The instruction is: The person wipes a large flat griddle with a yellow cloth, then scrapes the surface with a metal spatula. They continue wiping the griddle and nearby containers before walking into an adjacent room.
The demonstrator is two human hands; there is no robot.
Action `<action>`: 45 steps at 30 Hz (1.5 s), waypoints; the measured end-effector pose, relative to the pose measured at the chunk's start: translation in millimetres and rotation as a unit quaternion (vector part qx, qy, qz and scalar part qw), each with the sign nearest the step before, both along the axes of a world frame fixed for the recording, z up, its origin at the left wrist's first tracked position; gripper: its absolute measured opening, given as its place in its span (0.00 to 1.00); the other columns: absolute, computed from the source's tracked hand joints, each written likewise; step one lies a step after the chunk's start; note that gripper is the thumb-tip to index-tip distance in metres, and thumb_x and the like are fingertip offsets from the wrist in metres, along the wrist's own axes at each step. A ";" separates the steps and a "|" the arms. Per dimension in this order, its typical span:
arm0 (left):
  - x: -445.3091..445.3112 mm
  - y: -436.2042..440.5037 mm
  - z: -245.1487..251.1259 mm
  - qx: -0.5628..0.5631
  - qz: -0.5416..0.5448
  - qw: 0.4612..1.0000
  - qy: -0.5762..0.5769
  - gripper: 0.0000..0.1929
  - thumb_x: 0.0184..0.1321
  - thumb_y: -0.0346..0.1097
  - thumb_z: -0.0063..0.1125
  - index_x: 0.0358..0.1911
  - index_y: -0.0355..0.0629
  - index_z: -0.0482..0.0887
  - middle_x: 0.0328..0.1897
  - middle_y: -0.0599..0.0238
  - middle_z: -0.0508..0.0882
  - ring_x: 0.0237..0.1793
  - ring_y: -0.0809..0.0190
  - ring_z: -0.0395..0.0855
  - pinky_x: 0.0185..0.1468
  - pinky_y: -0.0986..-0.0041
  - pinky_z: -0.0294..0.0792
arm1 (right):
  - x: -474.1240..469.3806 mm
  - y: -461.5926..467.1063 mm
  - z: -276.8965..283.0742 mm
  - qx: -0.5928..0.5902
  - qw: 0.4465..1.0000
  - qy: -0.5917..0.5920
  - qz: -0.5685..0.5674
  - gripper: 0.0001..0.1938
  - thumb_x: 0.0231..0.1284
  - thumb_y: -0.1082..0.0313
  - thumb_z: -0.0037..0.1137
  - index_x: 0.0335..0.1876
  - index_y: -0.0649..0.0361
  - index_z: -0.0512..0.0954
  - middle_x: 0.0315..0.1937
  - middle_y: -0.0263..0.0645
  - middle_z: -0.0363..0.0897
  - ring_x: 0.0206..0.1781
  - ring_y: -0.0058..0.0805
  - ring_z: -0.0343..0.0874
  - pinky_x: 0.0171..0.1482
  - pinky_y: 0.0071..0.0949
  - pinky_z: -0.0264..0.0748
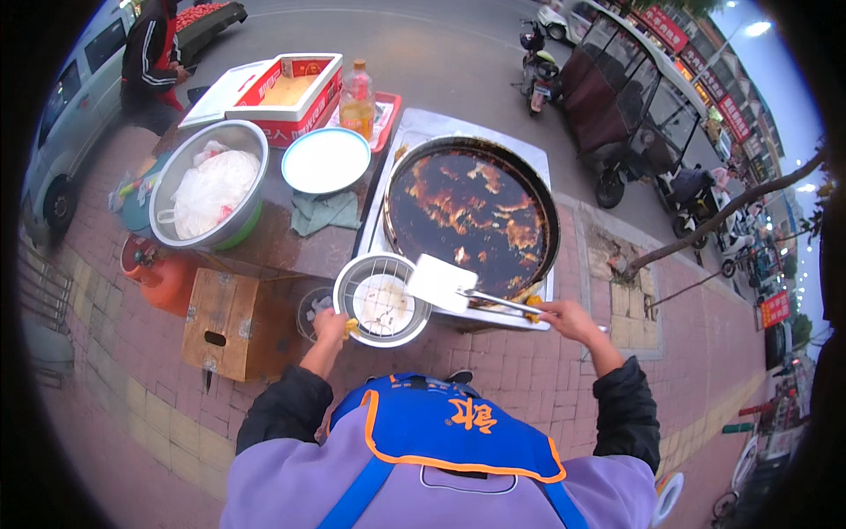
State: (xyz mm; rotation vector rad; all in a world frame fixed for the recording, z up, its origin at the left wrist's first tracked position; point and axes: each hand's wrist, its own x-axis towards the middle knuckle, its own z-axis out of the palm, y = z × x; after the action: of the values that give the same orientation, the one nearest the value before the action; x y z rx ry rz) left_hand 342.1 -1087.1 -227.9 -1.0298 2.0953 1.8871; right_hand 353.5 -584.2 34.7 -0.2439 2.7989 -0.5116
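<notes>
My left hand (330,325) grips the rim of a round metal basin (342,284), with a bit of something yellow at the fingers. A wire rack (386,272) lies across the basin, over a pale bottom with brown crumbs. In my right hand (570,320) is the handle of a wide metal spatula (439,283). Its flat blade is over the basin's right rim, beside a large round pan (554,225). Dark oil and browned, flaky pieces (523,233) are in the pan, which sits in a metal-topped stand (410,125).
On the side table (281,254) are a grey basin (156,198) with plastic bags, a white lid (326,161), a green cloth (325,213), an oil bottle (357,102) and a foam box (291,116). Below are an orange gas cylinder (168,281) and wooden box (221,321). A person (149,59) stands beyond.
</notes>
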 end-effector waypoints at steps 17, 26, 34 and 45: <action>6.2 7.4 -2.3 0.036 0.046 0.998 0.017 0.07 0.49 0.28 0.60 0.31 0.35 0.87 0.26 0.62 0.85 0.26 0.65 0.82 0.34 0.70 0.72 | -98.6 47.2 23.1 0.371 0.912 0.018 0.171 0.15 0.65 0.53 0.54 0.55 0.37 0.81 0.34 0.36 0.86 0.40 0.38 0.84 0.51 0.45 0.67; 6.4 10.5 11.9 0.050 0.045 0.998 0.008 0.06 0.52 0.27 0.60 0.33 0.35 0.86 0.29 0.63 0.86 0.30 0.64 0.83 0.35 0.70 0.73 | -52.6 -10.7 -134.2 0.044 0.996 0.069 -0.027 0.15 0.64 0.53 0.56 0.54 0.42 0.81 0.33 0.48 0.84 0.40 0.51 0.82 0.43 0.44 0.78; 5.8 10.9 20.9 0.008 0.033 0.999 -0.005 0.07 0.54 0.28 0.61 0.35 0.34 0.86 0.31 0.61 0.86 0.30 0.64 0.82 0.35 0.69 0.72 | -32.5 -30.7 -99.4 0.052 0.987 0.121 -0.092 0.16 0.63 0.58 0.58 0.55 0.44 0.82 0.37 0.47 0.85 0.40 0.46 0.84 0.45 0.40 0.75; 6.3 13.2 19.9 0.004 0.061 0.998 -0.016 0.07 0.50 0.30 0.62 0.32 0.36 0.87 0.29 0.59 0.87 0.29 0.61 0.84 0.36 0.66 0.74 | 25.0 -69.6 -6.3 0.220 0.895 0.365 0.133 0.19 0.59 0.67 0.60 0.57 0.44 0.79 0.23 0.33 0.69 0.35 0.31 0.71 0.50 0.39 0.64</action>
State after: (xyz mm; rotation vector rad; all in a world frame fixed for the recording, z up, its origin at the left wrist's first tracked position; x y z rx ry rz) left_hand 348.4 -1073.8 -208.0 -1.2042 2.0481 1.9175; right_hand 378.5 -653.8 28.4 -0.8512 3.3860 0.3747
